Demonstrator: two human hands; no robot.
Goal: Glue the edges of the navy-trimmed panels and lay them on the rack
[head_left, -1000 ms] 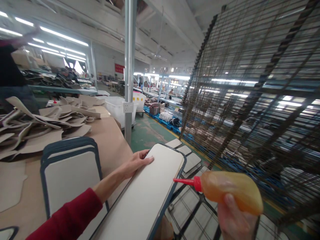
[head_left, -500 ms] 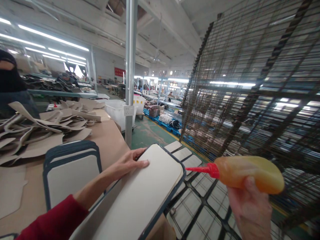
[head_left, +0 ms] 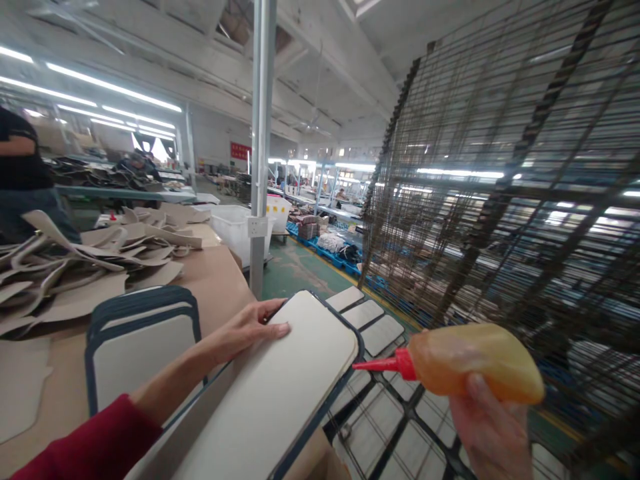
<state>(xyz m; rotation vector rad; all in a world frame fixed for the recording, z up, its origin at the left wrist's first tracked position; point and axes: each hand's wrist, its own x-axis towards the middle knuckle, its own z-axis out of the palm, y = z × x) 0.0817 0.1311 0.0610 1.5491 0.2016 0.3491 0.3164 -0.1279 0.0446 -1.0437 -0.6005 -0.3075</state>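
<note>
My left hand grips the upper left edge of a pale, round-cornered panel with a dark blue edge. Its thumb lies on the white face, and the other fingers go out of sight behind. In my right hand is a squeeze bottle of amber liquid, held on its side. The bottle's red nozzle points left, its tip at the panel's right edge near the upper corner. Whether the tip touches the edge I cannot tell. Left of the panel stands a stack of similar blue-edged panels.
Cut beige pieces are heaped on the brown-topped table. A tall wire rack rises at right, with pale panels on its lower grid. Beyond the table are a metal post and a white bin. A person stands far left.
My right hand has brought the bottle left and slightly down, so the nozzle tip sits lower along the panel's right edge. The left hand still grips the panel, which has shifted slightly left.
</note>
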